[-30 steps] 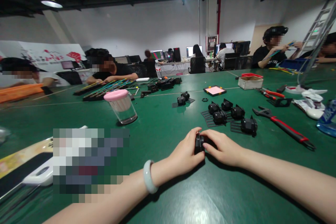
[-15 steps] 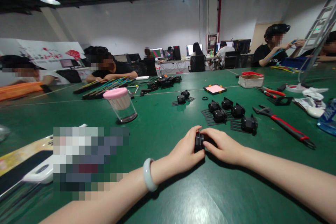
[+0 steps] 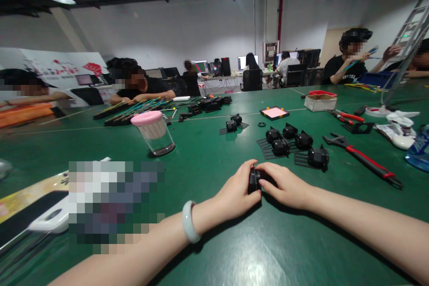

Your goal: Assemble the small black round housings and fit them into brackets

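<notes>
Between my two hands, low over the green table (image 3: 214,250), is a small black plastic part (image 3: 254,180). My left hand (image 3: 236,187) grips it from the left, thumb below and fingers above. From the right, my right hand (image 3: 284,185) holds the same part with thumb and fingertips. The fingers cover much of it. Beyond my right hand lie several black round-bodied parts with thin prongs (image 3: 280,146), one of them (image 3: 317,157) nearest my right wrist. Two similar parts (image 3: 232,125) and a small black ring (image 3: 261,124) sit farther back.
An adjustable wrench (image 3: 368,161) lies right, near red-handled pliers (image 3: 350,117) and a small box (image 3: 320,102). A pink-lidded glass cup (image 3: 154,134) stands left. Farther back are a pink-topped tray (image 3: 275,112) and black parts (image 3: 211,105). People sit across the table.
Both my hands and the black part stay nearly still. At the far right, a person's one hand has moved away from the other, holding thin coloured strands.
</notes>
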`<state>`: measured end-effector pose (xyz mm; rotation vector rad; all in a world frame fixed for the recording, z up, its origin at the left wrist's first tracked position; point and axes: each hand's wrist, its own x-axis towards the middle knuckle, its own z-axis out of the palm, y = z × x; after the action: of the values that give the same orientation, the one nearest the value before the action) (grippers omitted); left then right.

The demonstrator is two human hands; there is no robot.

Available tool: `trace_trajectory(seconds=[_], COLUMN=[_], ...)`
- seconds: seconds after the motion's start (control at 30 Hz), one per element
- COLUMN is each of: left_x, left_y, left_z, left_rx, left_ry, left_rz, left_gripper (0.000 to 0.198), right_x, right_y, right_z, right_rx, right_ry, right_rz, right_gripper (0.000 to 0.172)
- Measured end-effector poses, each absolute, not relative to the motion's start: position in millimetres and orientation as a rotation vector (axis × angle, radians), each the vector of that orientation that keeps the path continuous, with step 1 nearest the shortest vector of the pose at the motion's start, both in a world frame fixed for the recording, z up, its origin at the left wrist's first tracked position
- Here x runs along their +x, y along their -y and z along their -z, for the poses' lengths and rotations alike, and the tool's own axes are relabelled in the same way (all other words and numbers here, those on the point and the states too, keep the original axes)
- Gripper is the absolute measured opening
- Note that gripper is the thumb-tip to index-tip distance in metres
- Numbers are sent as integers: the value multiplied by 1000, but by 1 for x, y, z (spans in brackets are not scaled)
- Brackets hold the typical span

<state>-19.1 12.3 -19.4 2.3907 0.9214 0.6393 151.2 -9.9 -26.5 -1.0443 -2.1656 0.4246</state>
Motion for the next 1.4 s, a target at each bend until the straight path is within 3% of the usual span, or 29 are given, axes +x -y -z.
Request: trace_trajectory(seconds=[1.4], left_x=[-19], left_y=[-14], left_z=[21], left_rx=[2396], left_ry=[-920], left_rz=[-646], left_gripper=[64], right_x=[152], right_y=[9], right_z=[28], right_rx=[-1025], right_ry=[2174], right_rz=[-391], right_gripper=[30])
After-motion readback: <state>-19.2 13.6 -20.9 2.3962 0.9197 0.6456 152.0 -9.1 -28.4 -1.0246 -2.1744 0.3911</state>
